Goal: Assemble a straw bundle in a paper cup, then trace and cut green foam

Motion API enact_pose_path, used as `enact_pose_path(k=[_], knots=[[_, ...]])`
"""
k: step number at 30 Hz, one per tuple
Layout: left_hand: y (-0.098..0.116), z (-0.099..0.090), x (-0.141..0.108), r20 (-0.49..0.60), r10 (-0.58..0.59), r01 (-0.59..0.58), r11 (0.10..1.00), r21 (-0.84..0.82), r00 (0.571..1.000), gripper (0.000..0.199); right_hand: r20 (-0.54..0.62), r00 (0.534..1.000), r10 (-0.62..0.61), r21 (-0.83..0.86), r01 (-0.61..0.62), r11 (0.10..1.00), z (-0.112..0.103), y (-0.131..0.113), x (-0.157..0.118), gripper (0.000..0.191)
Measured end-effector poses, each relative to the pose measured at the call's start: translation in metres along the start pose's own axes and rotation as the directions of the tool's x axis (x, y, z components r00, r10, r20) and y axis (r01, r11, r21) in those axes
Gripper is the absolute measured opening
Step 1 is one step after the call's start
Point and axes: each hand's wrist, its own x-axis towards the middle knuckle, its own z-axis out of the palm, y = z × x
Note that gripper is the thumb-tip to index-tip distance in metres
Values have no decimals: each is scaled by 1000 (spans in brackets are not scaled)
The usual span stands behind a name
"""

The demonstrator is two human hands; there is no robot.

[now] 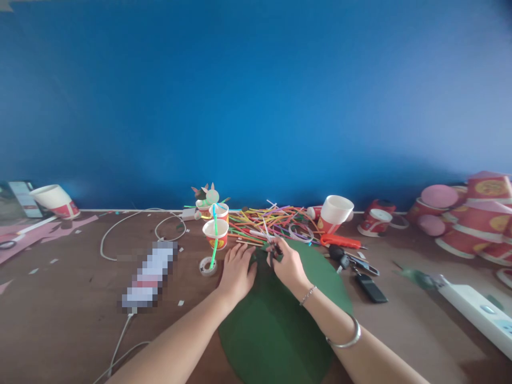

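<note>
A large round sheet of dark green paper (282, 330) lies on the table in front of me. My left hand (239, 269) rests at its upper left edge, palm down with the fingers stretched out. Over the top of the sheet, my right hand (288, 265) is closed around the dark handles of a pair of scissors (266, 230), whose blades point away from me. Just beyond both hands spreads a pile of colourful pipe cleaners or thin straws (276, 217); which of them I cannot tell. Left of my left hand are a tape roll (203, 271) and a paper cup (210, 230) beside a bent green strip (215, 250).
A phone (150, 277) with a white cable lies left. White-and-red paper cups (335, 210) stand along the blue wall. Right are an orange-handled tool (344, 241), keys with a black fob (371, 288), a power strip (476, 309) and stacked cup shapes (476, 226).
</note>
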Motion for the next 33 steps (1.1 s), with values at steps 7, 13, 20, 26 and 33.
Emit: enact_pose_path(k=[7, 13, 20, 26, 33], knots=[[3, 0, -1, 124, -10, -3, 994, 107, 992, 35, -88, 996, 30, 239, -8, 971, 4, 5, 2, 21], [7, -11, 3, 32, 19, -22, 993, 113, 999, 16, -72, 997, 40, 282, -19, 959, 5, 10, 2, 21], [2, -4, 1, -40, -73, 79, 981, 177, 997, 37, -61, 998, 32, 274, -14, 962, 5, 8, 2, 19], [-2, 0, 2, -76, -81, 87, 992, 88, 994, 22, -36, 999, 32, 286, -20, 958, 5, 9, 2, 21], [-6, 4, 4, -73, -122, 123, 992, 12, 990, 16, -28, 999, 29, 294, -20, 956, 5, 6, 1, 23]])
